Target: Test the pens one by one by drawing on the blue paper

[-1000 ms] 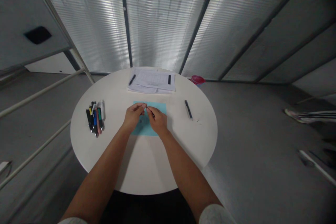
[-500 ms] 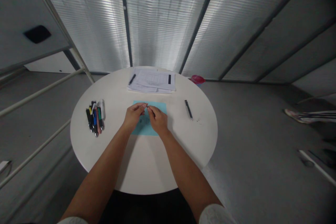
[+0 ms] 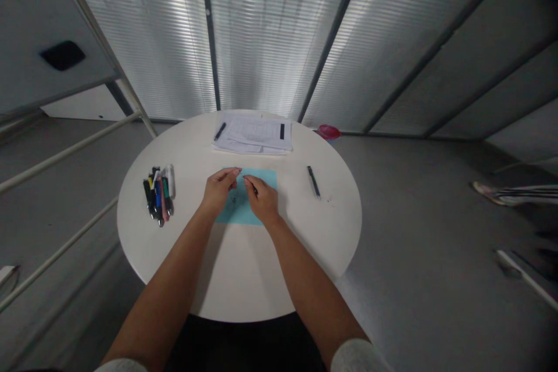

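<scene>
Over a light blue sheet (image 3: 265, 177) on the round white table, my left hand (image 3: 219, 189) and my right hand (image 3: 263, 197) face each other with a small gap between the fingertips. The left thumb and index finger are pinched together; whatever is between them is too small to name. My right hand is closed too, with a small dark item partly visible at its fingers, its kind unclear. Small dark marks or bits (image 3: 234, 200) show on the blue sheet between the hands.
A bunch of several pens and markers (image 3: 157, 195) lies at the left of the white table (image 3: 244, 279). Papers (image 3: 253, 133) with a dark pen (image 3: 220, 131) on them are at the back. Another black pen (image 3: 313, 182) lies at the right, near tiny specks. A red basket (image 3: 328, 131) stands beyond the table.
My fingertips, which were together, have come apart. My left hand has shifted slightly to the left, while my right hand has barely moved.
</scene>
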Action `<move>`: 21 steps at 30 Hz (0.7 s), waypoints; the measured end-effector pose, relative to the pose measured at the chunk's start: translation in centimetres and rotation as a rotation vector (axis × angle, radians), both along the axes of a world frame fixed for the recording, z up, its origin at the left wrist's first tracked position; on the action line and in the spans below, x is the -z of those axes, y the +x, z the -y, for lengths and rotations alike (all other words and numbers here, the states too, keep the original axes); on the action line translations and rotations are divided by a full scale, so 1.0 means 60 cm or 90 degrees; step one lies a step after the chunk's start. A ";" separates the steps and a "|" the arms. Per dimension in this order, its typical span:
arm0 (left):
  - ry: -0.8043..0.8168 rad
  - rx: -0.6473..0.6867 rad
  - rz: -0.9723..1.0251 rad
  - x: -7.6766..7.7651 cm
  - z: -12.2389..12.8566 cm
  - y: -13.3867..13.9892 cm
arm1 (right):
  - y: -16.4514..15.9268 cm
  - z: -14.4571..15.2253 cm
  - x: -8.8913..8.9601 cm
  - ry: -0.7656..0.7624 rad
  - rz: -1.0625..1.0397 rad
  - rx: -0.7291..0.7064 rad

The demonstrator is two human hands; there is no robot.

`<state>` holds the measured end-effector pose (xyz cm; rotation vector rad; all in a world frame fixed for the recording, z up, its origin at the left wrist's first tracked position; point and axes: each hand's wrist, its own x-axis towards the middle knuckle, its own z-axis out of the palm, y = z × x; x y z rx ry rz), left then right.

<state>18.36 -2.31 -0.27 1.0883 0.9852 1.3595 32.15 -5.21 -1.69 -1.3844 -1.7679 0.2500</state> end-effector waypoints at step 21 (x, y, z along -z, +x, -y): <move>0.051 0.016 -0.107 -0.009 0.012 0.011 | 0.000 0.000 0.000 -0.028 0.018 0.024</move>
